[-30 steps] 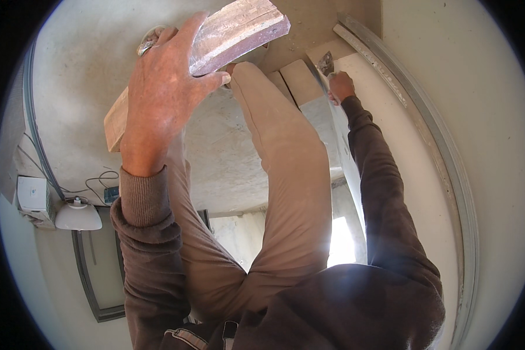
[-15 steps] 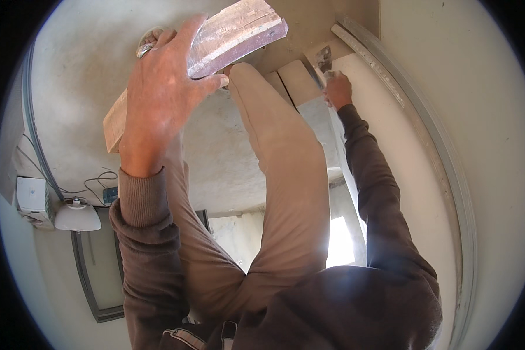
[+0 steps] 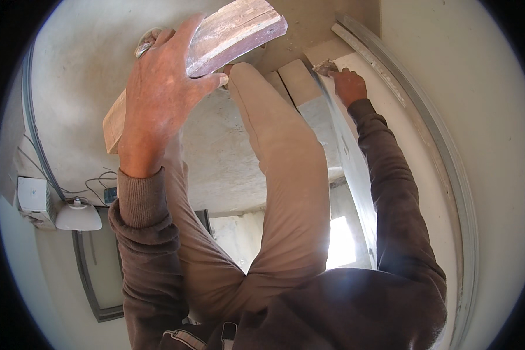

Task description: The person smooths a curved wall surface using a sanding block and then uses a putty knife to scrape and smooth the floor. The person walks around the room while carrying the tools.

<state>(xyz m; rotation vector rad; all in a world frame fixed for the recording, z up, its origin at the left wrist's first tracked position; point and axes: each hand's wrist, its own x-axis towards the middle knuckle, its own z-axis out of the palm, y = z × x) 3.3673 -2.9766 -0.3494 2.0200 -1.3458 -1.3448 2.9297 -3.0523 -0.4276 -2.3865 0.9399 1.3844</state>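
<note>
My left hand (image 3: 160, 96) lies across a thick wooden beam (image 3: 233, 35) with a purplish side face, fingers over the top and thumb along the near side. The beam's other end comes out left of my wrist. Over on the right, my right hand (image 3: 350, 87) is closed on a putty knife (image 3: 325, 67) with a smeared blade; its handle is hidden in my fist. The blade is at the upper end of a pale panel (image 3: 385, 128), beside its left edge. Whether it touches the surface, I cannot tell.
A long metal channel (image 3: 443, 140) runs down the wall on the right. Two flat tan pieces (image 3: 300, 81) lie beyond my right knee (image 3: 245, 76). At the left are a white box (image 3: 34, 195), a white lamp (image 3: 79, 216), loose cables (image 3: 93, 181) and a dark-framed panel (image 3: 108, 268).
My right hand has shifted right and slightly nearer, and the putty knife has tilted from pointing up to pointing left. My left hand and the beam have stayed put.
</note>
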